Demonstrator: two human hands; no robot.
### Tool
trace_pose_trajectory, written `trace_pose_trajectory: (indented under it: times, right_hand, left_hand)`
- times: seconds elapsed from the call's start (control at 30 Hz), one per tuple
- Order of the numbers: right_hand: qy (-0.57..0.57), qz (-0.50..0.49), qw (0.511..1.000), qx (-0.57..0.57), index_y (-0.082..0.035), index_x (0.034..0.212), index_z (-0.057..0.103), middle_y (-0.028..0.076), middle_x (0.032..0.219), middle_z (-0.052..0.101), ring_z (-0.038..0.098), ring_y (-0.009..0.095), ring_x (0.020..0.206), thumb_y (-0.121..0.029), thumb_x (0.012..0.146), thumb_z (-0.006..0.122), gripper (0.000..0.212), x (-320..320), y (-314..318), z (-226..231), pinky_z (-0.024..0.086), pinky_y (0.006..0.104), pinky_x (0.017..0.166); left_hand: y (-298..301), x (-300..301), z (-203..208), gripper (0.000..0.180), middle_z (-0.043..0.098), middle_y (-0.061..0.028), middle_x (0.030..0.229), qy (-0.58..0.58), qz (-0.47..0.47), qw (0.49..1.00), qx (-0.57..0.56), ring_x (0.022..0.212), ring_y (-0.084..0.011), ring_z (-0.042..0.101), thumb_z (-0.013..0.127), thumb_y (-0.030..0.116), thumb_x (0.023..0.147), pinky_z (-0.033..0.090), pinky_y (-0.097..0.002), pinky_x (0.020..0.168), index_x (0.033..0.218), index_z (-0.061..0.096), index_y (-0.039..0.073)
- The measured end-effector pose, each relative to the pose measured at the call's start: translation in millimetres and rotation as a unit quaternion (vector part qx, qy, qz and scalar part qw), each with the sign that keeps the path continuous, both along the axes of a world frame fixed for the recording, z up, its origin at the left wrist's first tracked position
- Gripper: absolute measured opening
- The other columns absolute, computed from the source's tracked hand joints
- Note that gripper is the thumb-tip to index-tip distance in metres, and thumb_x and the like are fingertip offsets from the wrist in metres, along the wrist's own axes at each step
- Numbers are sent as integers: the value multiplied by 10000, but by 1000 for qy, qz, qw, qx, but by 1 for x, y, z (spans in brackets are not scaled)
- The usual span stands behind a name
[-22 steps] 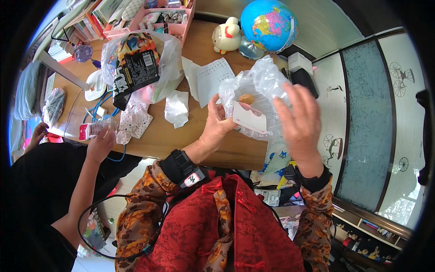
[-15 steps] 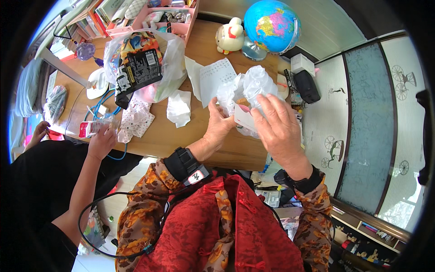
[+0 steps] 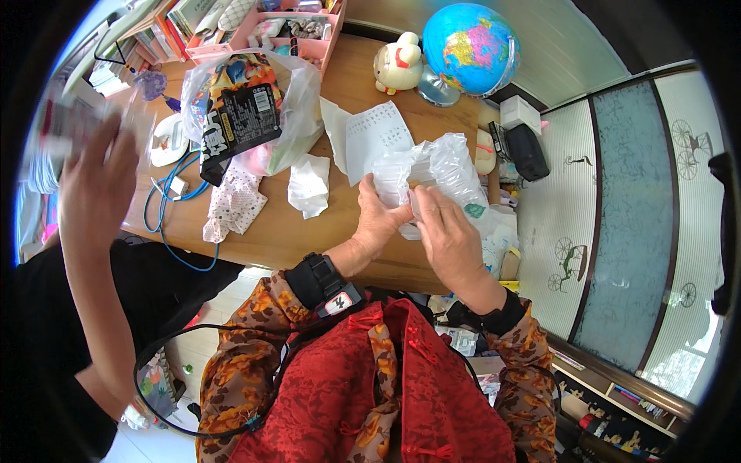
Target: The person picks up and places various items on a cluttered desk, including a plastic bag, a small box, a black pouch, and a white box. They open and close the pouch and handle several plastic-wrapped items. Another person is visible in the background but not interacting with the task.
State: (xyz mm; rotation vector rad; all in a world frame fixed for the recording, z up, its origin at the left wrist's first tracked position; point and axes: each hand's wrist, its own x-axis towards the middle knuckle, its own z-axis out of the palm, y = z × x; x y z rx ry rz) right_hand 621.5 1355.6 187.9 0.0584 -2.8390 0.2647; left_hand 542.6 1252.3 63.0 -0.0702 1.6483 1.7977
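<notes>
Plastic bag point(image 3: 457, 166), translucent, whitish and crinkled into ridges, is held over the counter point(image 3: 297, 243). Its lower left is clamped by the fingers of the left hand point(image 3: 376, 228); its lower edge is partly covered by the right hand point(image 3: 455, 243), whose grip cannot be told.

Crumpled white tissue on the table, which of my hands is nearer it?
Left. Your left hand is right of the tissue, not touching it; your right hand is farther right.
</notes>
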Motion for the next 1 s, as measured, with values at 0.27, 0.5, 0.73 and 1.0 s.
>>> trace_pose_trajectory:
  times: [0.27,0.5,0.73,1.0]
  right_hand:
    - [-95,-40,994,-28,-63,1259,530,156,1157,593,623,329,995,-61,805,664,473,0,12,-17,527,394,813]
    - [-186,-48,981,-14,-66,1026,589,127,1007,578,638,323,883,-38,807,605,221,0,29,-27,537,406,721]
    - [-230,30,943,-237,41,904,527,289,1102,595,579,462,966,-156,947,514,201,4,41,-46,475,483,826]
    - [-268,-116,926,-239,6,1189,524,236,1187,581,564,447,1039,-70,855,577,347,10,45,-100,470,477,894]
  left_hand:
    - [-2,7,-5,1186,275,-285,1388,37,-28,999,-27,1289,-385,362,863,292,636,369,-418,1084,1464,91,-64]
    - [-5,9,14,1167,272,-257,1357,54,-60,990,-115,1263,-377,358,844,234,628,385,-426,1062,1458,66,-21]
    - [-1,13,3,1207,275,-276,1357,95,-80,976,-176,1264,-386,344,880,276,596,351,-449,1081,1456,90,-27]
    - [5,27,-10,1193,306,-287,1329,165,-104,957,-214,1244,-427,366,864,368,592,357,-478,1060,1449,117,8]
